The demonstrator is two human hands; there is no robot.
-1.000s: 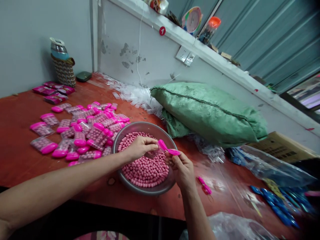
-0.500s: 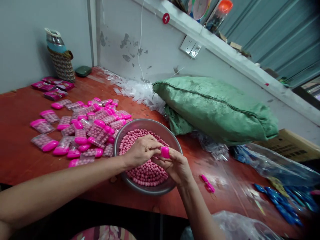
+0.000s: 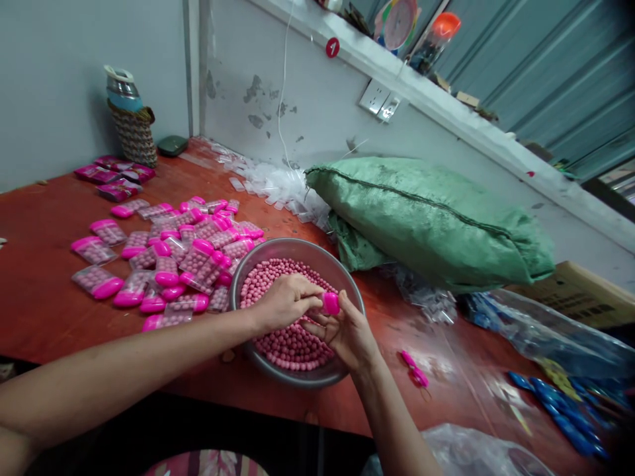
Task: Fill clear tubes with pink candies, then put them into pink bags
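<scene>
At the centre of the frame, pink beads (image 3: 290, 355) are held in a round grey bowl (image 3: 307, 379) set on a red table (image 3: 40, 277). Left of it, many clear, pink-capped containers (image 3: 198, 258) filled with similar beads are heaped. Above the bowl, another pink-capped piece (image 3: 331, 303) is pinched in the left hand's (image 3: 285, 303) nearly closed grip; its pink end is clasped by the right hand's (image 3: 354, 336) thumb and fingers, and its remainder is hidden. Behind, clear plastic pieces (image 3: 278, 188) are partly covered by a bulging green sack (image 3: 431, 225). At upper left, a bottle (image 3: 124, 92) is seen in a woven holder (image 3: 133, 137).
</scene>
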